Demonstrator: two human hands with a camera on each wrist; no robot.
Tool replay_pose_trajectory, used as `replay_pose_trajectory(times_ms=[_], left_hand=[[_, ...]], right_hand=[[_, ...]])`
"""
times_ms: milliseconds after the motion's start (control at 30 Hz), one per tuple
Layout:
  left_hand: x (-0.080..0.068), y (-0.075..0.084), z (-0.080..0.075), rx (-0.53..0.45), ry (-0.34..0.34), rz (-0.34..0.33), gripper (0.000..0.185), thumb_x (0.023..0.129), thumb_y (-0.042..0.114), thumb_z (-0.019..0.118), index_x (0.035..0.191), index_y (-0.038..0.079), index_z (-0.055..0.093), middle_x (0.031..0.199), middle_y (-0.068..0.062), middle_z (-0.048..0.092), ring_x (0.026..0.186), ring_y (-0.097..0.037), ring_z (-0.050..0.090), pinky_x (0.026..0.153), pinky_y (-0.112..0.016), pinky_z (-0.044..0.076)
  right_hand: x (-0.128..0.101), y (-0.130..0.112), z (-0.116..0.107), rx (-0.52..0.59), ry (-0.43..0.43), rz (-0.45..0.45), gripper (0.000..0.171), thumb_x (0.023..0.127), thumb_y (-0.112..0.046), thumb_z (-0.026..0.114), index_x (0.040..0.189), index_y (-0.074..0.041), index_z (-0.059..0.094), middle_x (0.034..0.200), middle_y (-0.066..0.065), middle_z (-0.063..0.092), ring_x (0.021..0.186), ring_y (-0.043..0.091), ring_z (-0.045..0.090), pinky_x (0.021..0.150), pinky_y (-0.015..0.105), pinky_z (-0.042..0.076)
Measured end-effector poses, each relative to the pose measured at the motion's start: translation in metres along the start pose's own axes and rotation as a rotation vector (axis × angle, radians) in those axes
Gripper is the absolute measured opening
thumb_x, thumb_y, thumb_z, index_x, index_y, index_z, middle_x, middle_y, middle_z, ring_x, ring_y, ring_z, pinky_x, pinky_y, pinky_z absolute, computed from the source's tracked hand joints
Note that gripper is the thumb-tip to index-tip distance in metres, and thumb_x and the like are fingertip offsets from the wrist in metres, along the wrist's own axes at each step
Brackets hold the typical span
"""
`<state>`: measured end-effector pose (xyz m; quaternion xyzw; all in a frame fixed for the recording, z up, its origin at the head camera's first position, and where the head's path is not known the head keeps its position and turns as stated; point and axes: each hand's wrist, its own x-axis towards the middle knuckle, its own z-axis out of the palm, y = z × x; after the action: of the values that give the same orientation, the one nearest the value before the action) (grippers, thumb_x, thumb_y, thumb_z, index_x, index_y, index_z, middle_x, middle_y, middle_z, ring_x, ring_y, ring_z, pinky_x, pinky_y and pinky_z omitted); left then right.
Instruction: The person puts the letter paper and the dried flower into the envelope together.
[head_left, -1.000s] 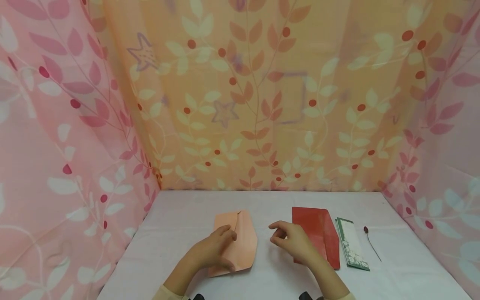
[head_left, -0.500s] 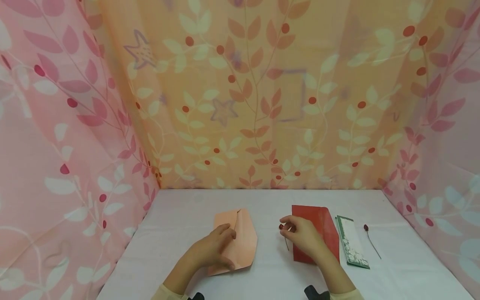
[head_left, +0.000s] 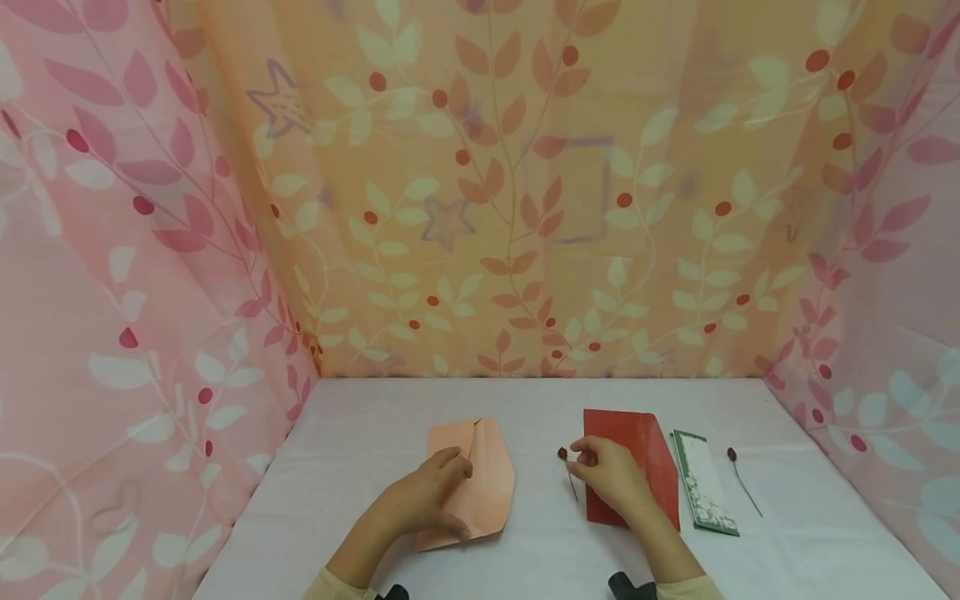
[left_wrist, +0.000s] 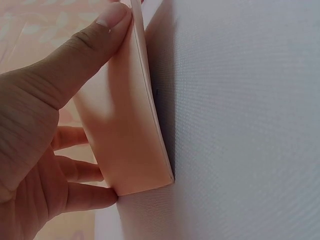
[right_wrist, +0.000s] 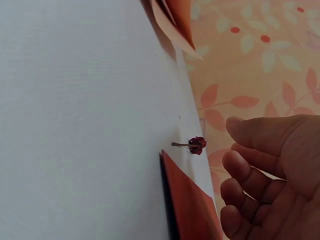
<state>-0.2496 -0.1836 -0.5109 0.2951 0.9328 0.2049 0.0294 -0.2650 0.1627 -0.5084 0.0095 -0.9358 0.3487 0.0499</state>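
A small dried flower with a dark red head and a thin stem is lying on the white tablecloth, just left of a flat red paper envelope. The right hand is hovering over that envelope's left edge, its fingers loosely curled and grasping nothing, with the fingertips near the flower head but apart from it. Across the cloth, the left hand is resting on a peach-coloured paper envelope with a pointed flap, fingers lying over its face. In the wrist view the thumb is pressing along the top edge of the peach envelope while the other fingers are curling round the lower side, gripping it. Just beside the red envelope on the right, a green-bordered card with a white pattern is lying flat, and beyond it a second dried flower on a thin stem. Curtains printed with leaves and berries are hanging around the table.
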Motion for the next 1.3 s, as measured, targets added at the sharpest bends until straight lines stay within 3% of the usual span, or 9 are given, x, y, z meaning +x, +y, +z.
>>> replay_pose_trajectory(times_ms=[700, 1300], left_hand=[[0.000, -0.001, -0.001, 0.008, 0.017, -0.012, 0.082, 0.063, 0.068, 0.085, 0.126, 0.030, 0.049, 0.155, -0.017, 0.041, 0.139, -0.037, 0.049, 0.103, -0.053, 0.051], [-0.002, -0.001, 0.005, 0.016, 0.014, -0.027, 0.081, 0.061, 0.069, 0.084, 0.125, 0.032, 0.050, 0.156, -0.018, 0.042, 0.139, -0.037, 0.050, 0.101, -0.053, 0.052]], right_hand=[[0.001, 0.008, 0.020, -0.029, 0.002, 0.058, 0.026, 0.080, -0.026, 0.087, 0.101, -0.016, 0.076, 0.080, -0.006, 0.064, 0.079, 0.013, 0.058, 0.064, 0.031, 0.046], [-0.003, 0.009, 0.037, -0.013, 0.107, 0.077, 0.007, 0.080, -0.018, 0.079, 0.087, -0.018, 0.076, 0.070, -0.008, 0.060, 0.069, 0.012, 0.055, 0.057, 0.029, 0.041]])
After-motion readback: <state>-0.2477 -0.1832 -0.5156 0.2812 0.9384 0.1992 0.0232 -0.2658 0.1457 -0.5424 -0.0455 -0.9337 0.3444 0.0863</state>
